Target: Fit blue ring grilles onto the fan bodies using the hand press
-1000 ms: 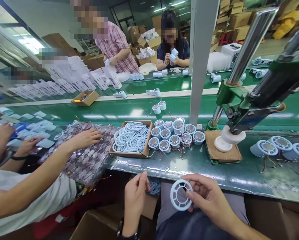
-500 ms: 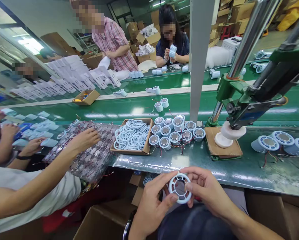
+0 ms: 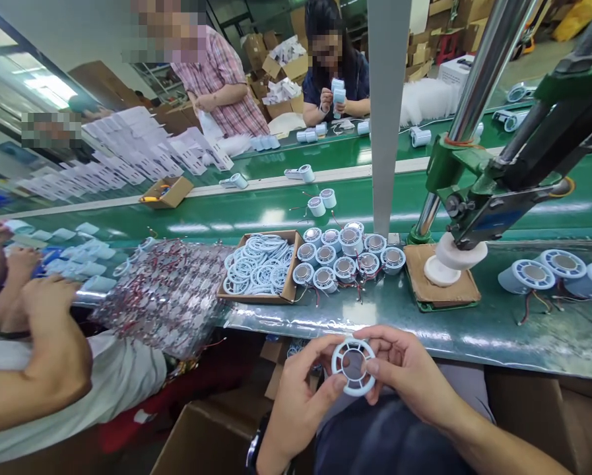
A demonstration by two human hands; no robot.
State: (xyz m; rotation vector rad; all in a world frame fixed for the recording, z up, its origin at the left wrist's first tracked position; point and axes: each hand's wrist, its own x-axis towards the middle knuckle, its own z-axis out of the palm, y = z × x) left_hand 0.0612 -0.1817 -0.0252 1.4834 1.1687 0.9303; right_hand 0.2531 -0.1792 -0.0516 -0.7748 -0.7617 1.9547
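Holding lt-blue spoked ring (image 3: pixel 354 391) over lap (image 3: pixel 382 429), near front edge of counter (image 3: pixel 270 321), face twd cam. Pinching L side btwn thumb & fingers of left hand (image 3: pixel 303 392), R side btwn thumb & fingers of right hand (image 3: pixel 408 369). Got on counter, L to R: box (image 3: pixel 290 284) of similar rings (image 3: pixel 259 267), clustered wired cylinders (image 3: pixel 345 267), press (image 3: pixel 488 211).

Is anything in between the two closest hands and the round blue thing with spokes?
Nothing that shows: the left hand and the right hand both touch the blue ring directly. Its far side is hidden.
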